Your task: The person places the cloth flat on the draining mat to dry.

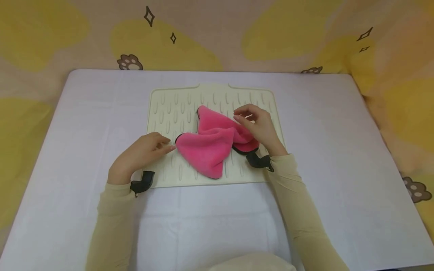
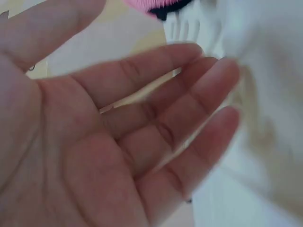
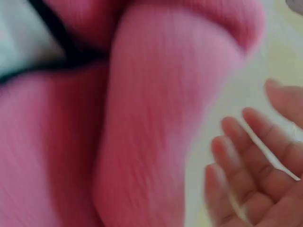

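Note:
A pink plush cloth (image 1: 207,148) with dark edging lies crumpled and twisted on a cream mat (image 1: 169,101). My left hand (image 1: 145,150) is beside the cloth's left corner, fingers loosely bent and nothing in them. In the left wrist view the palm of that hand (image 2: 109,142) faces the camera, and a bit of pink cloth (image 2: 156,4) shows at the top. Over the cloth's right part hovers my right hand (image 1: 259,122). The right wrist view shows this hand (image 3: 260,175) with relaxed fingers, apart from the cloth (image 3: 151,109) and holding nothing.
The mat has raised oval ridges and lies on a table with a white cover (image 1: 322,124). A yellow patterned curtain (image 1: 210,34) hangs behind the table and along its sides. Dark wrist cameras (image 1: 143,181) sit below both hands, the right one near the cloth.

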`<action>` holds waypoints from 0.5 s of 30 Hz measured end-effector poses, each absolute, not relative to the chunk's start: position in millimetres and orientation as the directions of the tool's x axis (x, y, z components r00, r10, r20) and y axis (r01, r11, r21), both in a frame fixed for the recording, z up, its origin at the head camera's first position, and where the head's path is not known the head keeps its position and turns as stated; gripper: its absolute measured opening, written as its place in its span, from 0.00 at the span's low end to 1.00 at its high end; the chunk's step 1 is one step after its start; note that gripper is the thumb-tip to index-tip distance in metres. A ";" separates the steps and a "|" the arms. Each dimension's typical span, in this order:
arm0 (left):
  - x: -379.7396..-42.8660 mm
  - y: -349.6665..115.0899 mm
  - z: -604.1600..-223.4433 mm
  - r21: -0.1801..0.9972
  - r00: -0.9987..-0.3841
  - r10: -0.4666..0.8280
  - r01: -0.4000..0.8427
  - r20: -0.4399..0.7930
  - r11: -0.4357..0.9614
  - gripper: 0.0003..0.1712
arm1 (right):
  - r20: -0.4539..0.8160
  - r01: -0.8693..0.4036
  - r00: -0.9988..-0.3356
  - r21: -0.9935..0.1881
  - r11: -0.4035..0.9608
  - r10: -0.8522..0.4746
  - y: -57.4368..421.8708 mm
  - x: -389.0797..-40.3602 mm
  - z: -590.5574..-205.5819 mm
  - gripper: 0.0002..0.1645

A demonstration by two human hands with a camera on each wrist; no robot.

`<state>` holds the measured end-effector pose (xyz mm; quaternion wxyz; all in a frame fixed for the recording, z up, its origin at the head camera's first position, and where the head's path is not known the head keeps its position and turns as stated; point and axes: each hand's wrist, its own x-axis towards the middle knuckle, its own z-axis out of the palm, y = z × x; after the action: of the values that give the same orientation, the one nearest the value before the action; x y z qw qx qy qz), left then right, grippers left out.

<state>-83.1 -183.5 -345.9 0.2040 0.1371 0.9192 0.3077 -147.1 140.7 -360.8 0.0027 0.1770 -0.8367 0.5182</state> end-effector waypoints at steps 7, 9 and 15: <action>-111.4 -161.0 -359.1 0.648 -0.866 0.419 0.158 -0.271 0.745 0.13 | -0.019 -0.150 -0.956 -0.826 0.543 -0.294 155.6 -164.3 -368.3 0.16; -116.7 -157.5 -365.0 0.675 -0.862 0.438 0.165 -0.256 0.720 0.10 | -0.070 -0.114 -0.953 -0.820 0.561 -0.295 158.4 -163.6 -374.3 0.18; -120.0 -158.9 -380.7 0.799 -0.908 0.365 0.060 -0.205 0.598 0.10 | -0.094 -0.094 -0.950 -0.821 0.563 -0.297 161.4 -159.3 -386.6 0.16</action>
<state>-120.0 -158.9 -380.7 0.1766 0.1212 0.8763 0.4316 -159.3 161.4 -386.6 -0.1115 0.1115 -0.8768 0.4542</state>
